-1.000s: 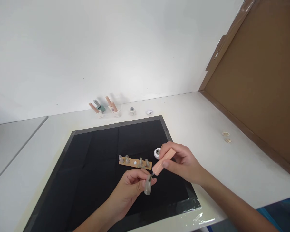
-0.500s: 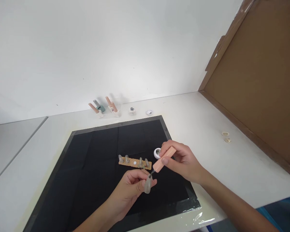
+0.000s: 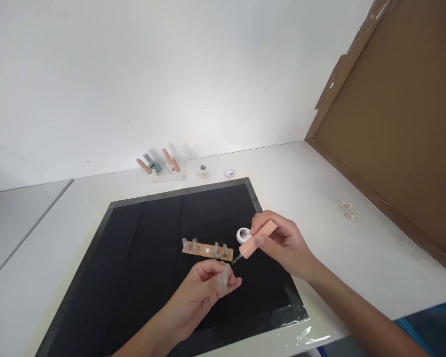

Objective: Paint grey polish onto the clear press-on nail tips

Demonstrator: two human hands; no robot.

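Between the fingers and thumb of my left hand is a greyish, translucent false nail, tilted upward. My right hand grips a nail polish brush by its peach handle. The dark bristle tip points down left, slightly apart from the nail's upper end. Just beyond my hands lies a tan strip with several similar nails standing on it in two groups. A small round white dish with something metallic inside sits partly behind the brush handle.
A black mat with taped edges covers the table's middle. Along the wall stand several nail polish bottles, a small jar and a white dish. Two beige round pieces lie right, near a large cardboard panel.
My right hand has drawn the brush up and to the right, off the nail. My left hand has turned the nail slightly, its top now showing more.
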